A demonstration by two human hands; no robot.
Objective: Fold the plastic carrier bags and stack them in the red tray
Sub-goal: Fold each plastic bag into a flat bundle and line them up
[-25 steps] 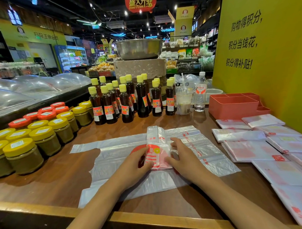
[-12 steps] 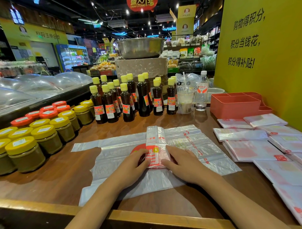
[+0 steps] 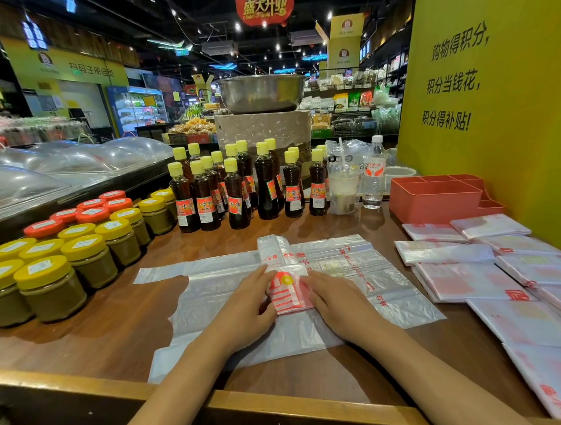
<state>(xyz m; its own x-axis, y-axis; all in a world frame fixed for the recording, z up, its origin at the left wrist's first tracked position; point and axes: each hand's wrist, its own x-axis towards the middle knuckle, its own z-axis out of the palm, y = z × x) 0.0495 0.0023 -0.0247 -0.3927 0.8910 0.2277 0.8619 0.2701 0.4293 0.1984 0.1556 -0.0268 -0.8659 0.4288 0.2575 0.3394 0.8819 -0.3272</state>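
Note:
A white plastic carrier bag folded into a narrow strip with red print lies on top of an unfolded clear bag spread on the wooden counter. My left hand presses the strip's left edge with straight fingers. My right hand presses its right edge the same way. The strip's near end is doubled over between my hands. The red tray stands at the back right with nothing visible in it. Several folded bags lie in front of it.
Dark sauce bottles with yellow caps stand in rows behind the bags. Jars with yellow and red lids fill the left side. A drink cup and a water bottle stand near the tray. A yellow wall bounds the right.
Both hands have closed in on the strip and slid slightly away from me. The strip between them looks narrower and its near end is folded over more tightly.

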